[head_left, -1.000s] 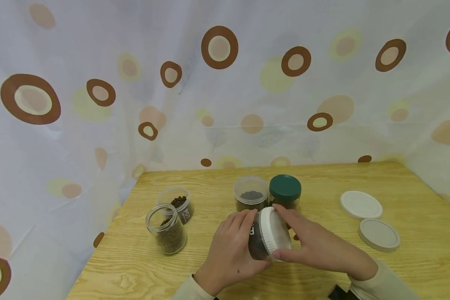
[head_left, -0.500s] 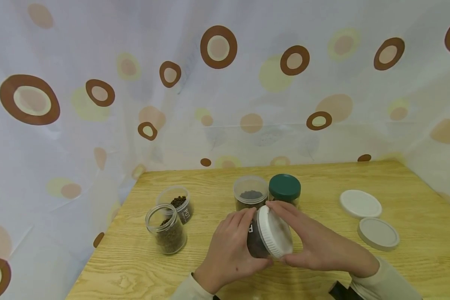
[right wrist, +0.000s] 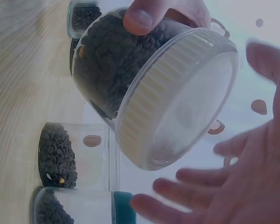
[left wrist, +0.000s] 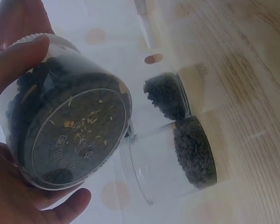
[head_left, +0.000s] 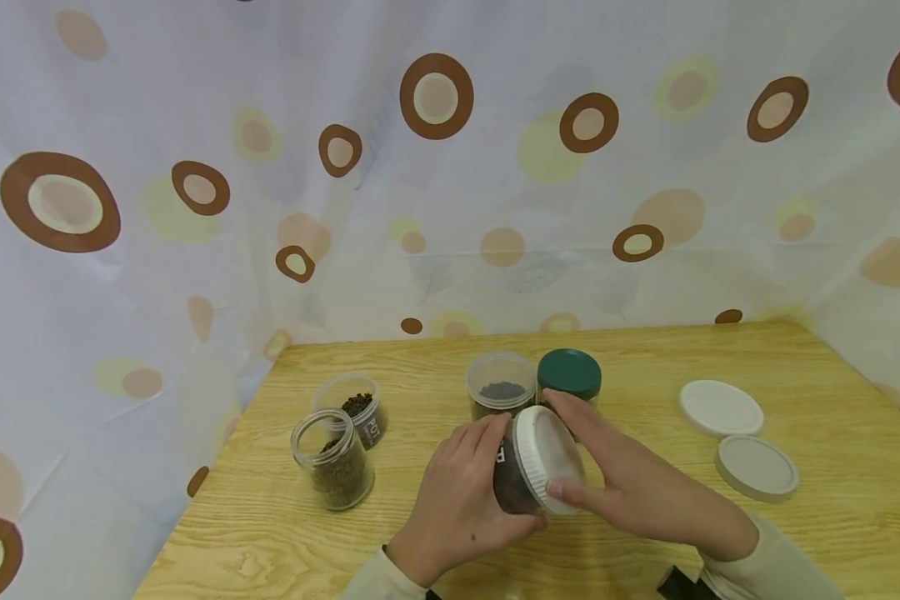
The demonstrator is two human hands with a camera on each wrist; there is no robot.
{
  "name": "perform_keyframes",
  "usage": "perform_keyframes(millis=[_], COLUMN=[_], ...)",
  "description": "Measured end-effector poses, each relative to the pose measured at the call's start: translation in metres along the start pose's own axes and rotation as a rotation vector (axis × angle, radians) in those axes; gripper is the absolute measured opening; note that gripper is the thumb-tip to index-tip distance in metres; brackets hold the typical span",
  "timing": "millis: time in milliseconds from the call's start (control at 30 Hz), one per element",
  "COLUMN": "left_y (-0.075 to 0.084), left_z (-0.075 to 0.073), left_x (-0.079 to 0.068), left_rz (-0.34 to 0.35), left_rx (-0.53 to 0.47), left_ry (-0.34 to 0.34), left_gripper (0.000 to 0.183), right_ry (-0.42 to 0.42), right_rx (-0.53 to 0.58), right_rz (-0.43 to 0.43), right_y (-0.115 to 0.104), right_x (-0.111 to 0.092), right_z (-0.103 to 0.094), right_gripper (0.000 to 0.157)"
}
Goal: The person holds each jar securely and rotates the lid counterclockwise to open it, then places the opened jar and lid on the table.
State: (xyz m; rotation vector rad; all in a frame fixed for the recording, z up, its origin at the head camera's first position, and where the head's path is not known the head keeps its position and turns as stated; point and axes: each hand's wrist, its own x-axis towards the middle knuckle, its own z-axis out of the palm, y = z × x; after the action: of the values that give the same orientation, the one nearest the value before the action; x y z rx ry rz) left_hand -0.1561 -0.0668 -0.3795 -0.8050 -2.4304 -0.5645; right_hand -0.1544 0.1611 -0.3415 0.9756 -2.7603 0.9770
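Note:
My left hand (head_left: 461, 500) grips a clear plastic jar (head_left: 512, 482) around its body and holds it tilted above the table. Dark granules fill much of the jar, and pale flecks show through its base in the left wrist view. A ribbed white lid (right wrist: 177, 100) sits on its mouth, facing right. Beside that lid is my right hand (head_left: 637, 479), its fingers spread and slightly bent; in the right wrist view they stand apart from the lid. Behind the held jar are a lidless jar (head_left: 502, 387) of dark granules and a jar with a green lid (head_left: 570, 373).
Toward the left stand two lidless jars, a taller clear jar (head_left: 336, 467) and a jar lettered "POT" (head_left: 367, 417), both partly filled. A white lid (head_left: 722, 408) and a greyish lid (head_left: 757, 468) lie on the wooden table (head_left: 255, 533) at right. Patterned cloth (head_left: 510, 192) hangs behind.
The right fingers have shifted around the white lid's rim, from touching it to spread beside it. The left hand and its jar have stayed nearly in place.

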Motion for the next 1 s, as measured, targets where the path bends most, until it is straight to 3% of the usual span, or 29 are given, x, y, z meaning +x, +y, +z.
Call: perform_keyframes(millis=[133,267,533,800,1000], left_y=[0.000,0.001,0.004,0.006,0.004], left_z=[-0.001,0.000,0.000,0.001,0.002], left_x=[0.001,0.000,-0.001,-0.002,-0.004], left_rz=[-0.007,-0.006,-0.004,0.008,0.000], left_rx=[0.009,0.027,0.079,0.098,0.083], left_ry=[-0.002,-0.013,-0.033,-0.046,-0.069], left_gripper=[0.101,0.103,0.103,0.103,0.102], right_ry=[-0.011,-0.069,-0.164,-0.190,-0.175], right_rx=[0.062,0.071,0.039,0.068,0.065], right_rz=[0.172,0.323,0.444,0.358,0.118], right_y=[-0.003,-0.004,-0.006,-0.004,-0.004], right_x=[0.004,0.009,0.013,0.011,0.005], right_z=[-0.004,-0.006,-0.004,-0.004,-0.006], right_gripper=[0.072,0.072,0.072,0.084,0.089])
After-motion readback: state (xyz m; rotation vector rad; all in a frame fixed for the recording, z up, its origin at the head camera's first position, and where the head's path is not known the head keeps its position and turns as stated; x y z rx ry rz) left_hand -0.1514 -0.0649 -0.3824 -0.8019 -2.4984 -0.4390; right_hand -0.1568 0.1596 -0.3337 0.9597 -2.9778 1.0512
